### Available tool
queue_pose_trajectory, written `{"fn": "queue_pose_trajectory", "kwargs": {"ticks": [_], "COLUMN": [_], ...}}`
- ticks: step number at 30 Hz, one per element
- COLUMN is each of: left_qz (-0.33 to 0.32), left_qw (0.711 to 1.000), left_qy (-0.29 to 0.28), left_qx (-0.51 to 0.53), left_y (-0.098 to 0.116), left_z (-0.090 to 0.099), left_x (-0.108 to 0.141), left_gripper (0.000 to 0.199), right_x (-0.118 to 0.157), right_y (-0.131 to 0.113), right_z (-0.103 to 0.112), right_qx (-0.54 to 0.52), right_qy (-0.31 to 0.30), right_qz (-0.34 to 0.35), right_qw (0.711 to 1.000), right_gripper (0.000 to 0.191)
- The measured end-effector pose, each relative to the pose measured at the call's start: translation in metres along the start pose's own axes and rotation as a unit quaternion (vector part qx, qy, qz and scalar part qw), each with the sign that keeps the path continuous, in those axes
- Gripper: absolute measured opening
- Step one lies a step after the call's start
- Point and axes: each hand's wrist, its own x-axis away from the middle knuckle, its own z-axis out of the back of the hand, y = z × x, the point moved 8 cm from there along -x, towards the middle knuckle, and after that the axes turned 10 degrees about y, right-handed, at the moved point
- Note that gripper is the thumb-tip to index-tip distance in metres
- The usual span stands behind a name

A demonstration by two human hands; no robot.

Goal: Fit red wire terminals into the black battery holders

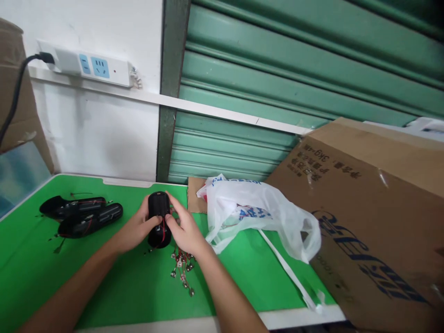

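Between my two hands is a black plastic housing (158, 202) with a red wire in its hollow, held upright over the green tabletop. My left hand (139, 225) grips its left side, thumb pressed on the front. From the other side my right hand (183, 230) closes on it, its thumb beside the left one. Just below my right hand lies a bunch of small round metal parts on red wires (182, 270). Two similar black housings with wires, one nearer (90, 221) and one behind it (71, 206), lie to the left. My fingers behind the housing are mostly hidden.
A white plastic bag (256, 208) lies behind my right hand, partly over a cardboard piece (196, 196). A large cardboard box (374, 222) stands at the right. A white strip (286, 268) crosses the green table (138, 291). A power strip (93, 67) hangs on the wall.
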Motion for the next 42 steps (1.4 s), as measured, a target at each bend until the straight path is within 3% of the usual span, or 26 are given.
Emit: {"fn": "queue_pose_trajectory", "kwargs": {"ticks": [4, 9, 22, 42], "left_qz": [-0.034, -0.017, -0.07, -0.067], "left_qw": [0.999, 0.998, 0.997, 0.996], "left_qy": [0.004, -0.029, -0.011, 0.02], "left_qx": [0.006, 0.054, 0.043, 0.052], "left_y": [0.005, 0.006, 0.009, 0.004], "left_z": [-0.002, -0.01, -0.01, -0.009], "left_x": [0.002, 0.006, 0.006, 0.006], "left_gripper": [0.067, 0.079, 0.067, 0.063], "right_x": [0.0, 0.003, 0.005, 0.008], "right_y": [0.001, 0.002, -0.002, 0.007], "right_z": [0.002, 0.002, -0.003, -0.009], "right_qx": [0.013, 0.026, 0.009, 0.012], "right_qy": [-0.007, -0.011, -0.004, 0.02], "right_qz": [-0.002, -0.012, 0.019, 0.017], "right_qw": [1.0, 1.0, 1.0, 1.0], "right_gripper": [0.06, 0.066, 0.06, 0.06]}}
